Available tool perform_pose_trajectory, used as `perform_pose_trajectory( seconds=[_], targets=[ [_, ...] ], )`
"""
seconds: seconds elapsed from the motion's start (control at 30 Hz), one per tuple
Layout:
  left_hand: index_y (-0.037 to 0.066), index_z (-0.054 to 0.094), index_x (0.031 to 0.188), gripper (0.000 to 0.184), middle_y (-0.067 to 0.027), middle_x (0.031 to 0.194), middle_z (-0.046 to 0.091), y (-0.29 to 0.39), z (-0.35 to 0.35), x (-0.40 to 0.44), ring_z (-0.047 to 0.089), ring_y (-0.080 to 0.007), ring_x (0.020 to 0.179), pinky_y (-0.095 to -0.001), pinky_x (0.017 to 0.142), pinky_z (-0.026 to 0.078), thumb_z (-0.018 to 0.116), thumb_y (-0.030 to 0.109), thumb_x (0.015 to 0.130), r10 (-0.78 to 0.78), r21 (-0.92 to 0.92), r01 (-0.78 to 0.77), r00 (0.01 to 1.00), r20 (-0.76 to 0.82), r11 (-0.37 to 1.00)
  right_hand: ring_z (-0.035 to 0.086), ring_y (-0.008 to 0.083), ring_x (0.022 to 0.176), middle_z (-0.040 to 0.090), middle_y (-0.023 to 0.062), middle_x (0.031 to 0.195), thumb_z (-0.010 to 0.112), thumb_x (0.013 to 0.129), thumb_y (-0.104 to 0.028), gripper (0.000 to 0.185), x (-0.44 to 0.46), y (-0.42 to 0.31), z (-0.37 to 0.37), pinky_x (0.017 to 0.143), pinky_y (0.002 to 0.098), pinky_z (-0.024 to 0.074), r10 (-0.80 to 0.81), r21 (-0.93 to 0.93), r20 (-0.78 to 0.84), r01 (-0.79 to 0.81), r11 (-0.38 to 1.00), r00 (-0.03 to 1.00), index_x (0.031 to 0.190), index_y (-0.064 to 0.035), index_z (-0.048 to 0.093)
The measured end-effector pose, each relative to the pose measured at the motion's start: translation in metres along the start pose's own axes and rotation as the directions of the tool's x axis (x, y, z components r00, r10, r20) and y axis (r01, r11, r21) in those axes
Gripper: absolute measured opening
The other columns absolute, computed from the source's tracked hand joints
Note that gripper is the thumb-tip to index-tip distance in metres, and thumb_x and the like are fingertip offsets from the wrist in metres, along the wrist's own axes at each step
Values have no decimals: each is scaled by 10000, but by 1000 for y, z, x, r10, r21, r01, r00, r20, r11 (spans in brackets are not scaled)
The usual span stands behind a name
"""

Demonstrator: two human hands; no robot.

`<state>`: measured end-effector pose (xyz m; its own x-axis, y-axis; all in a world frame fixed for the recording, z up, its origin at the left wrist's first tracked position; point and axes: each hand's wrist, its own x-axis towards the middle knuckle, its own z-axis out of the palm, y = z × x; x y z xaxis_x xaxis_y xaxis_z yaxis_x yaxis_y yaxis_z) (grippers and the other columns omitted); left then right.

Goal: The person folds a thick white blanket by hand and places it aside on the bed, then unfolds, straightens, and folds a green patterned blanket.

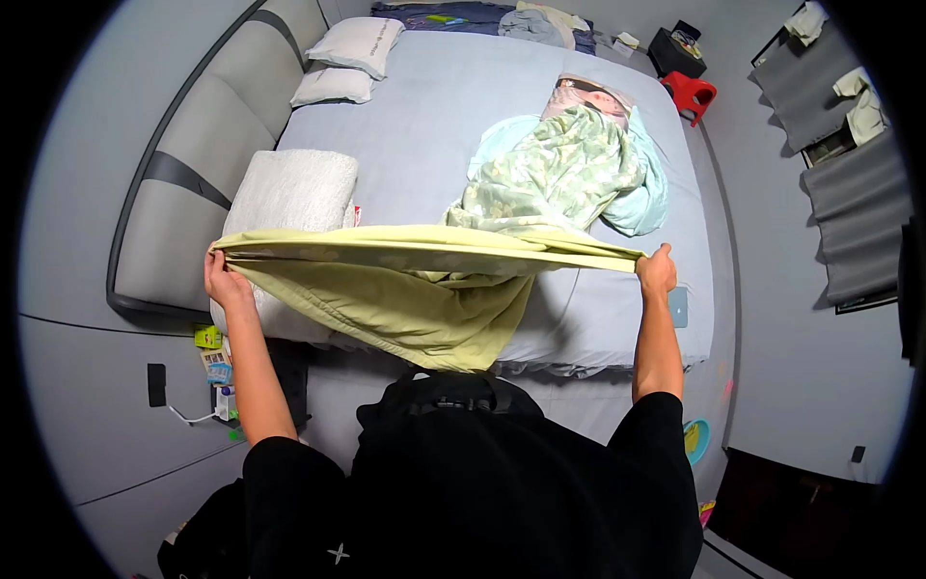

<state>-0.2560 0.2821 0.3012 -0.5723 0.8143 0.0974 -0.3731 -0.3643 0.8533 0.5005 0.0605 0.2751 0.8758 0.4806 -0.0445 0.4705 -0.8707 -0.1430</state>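
A yellow-green blanket (pixel 415 299) is stretched across in front of me, its edge pulled nearly straight between my two hands. My left hand (pixel 227 275) is closed on one corner, beside the headboard end of the bed. At the other end, my right hand (pixel 657 270) grips the opposite corner over the bed's right side. The middle of the cloth sags toward my body. Behind it lies a rumpled green floral part (pixel 555 179), which seems to belong to the same blanket. A light-blue cloth (pixel 641 193) sticks out beneath that.
The bed (pixel 424 106) has a padded grey headboard (pixel 217 111) on the left. On it are white pillows (pixel 355 46), a folded whitish quilt (pixel 289 188), a pink printed pillow (pixel 588 94) and a grey-blue flat device (pixel 679 307). A red stool (pixel 690 95) stands beyond.
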Motion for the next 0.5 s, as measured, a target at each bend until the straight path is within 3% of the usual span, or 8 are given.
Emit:
perform_pose_trajectory(
  seconds=[0.1,0.2,0.3,0.33,0.4,0.43,0.47,0.5],
  targets=[
    [-54,582,1147,217,-139,1088,622,-6,-6,20,606,-228,1005,-338,901,493,500,-3,953,-23,12,22,999,29,1000,655,379,992,672,220,1043,616,803,-209,515,-5,14,13,825,490,517,51,-56,43,-48,997,998,1272,-47,478],
    [-45,571,1158,220,-140,1103,615,-12,-13,27,602,-227,1013,-347,912,489,492,6,959,-60,52,58,998,18,997,670,394,920,690,215,972,599,818,-166,341,-16,21,25,784,471,526,-36,-76,22,37,996,999,1128,-28,570],
    [-20,574,1123,189,-118,1083,609,-25,-23,17,591,-222,1015,-350,916,485,483,14,961,-203,-12,205,975,90,979,688,332,826,699,182,887,573,826,-132,206,-1,41,79,732,432,527,-256,191,-56,262,946,965,981,-18,647],
    [-15,575,1114,182,-112,1078,607,-28,-27,13,589,-220,1017,-349,919,483,483,16,961,-256,-33,263,958,132,964,672,301,782,689,159,846,564,830,-119,178,2,38,92,716,418,522,-216,401,11,193,896,976,942,-12,653],
    [11,569,1121,182,-103,1073,598,-30,-35,8,579,-223,1032,-364,946,472,483,33,963,-278,-68,289,950,143,955,642,238,693,669,113,765,547,837,-93,151,11,31,109,685,391,514,-176,734,171,-6,679,969,864,-2,664],
    [17,565,1132,189,-104,1075,596,-31,-41,8,577,-227,1038,-371,954,470,480,39,965,-277,-74,288,952,133,955,574,178,671,620,67,744,530,863,-81,134,11,27,100,669,365,498,-286,886,368,-240,398,885,870,-9,643],
    [24,560,1143,196,-106,1078,594,-30,-48,7,575,-230,1043,-379,962,468,478,45,967,-272,-83,284,954,124,955,590,210,713,625,82,782,519,910,-126,133,15,24,87,697,408,508,-412,934,352,-345,93,841,880,-36,613],
    [39,545,1170,212,-111,1098,594,-29,-59,11,579,-252,1043,-416,967,474,468,63,973,-278,-92,285,957,88,954,606,243,768,634,109,826,496,930,-159,161,17,33,73,737,436,513,-343,879,326,-416,-232,881,900,-41,601]
  ],
)
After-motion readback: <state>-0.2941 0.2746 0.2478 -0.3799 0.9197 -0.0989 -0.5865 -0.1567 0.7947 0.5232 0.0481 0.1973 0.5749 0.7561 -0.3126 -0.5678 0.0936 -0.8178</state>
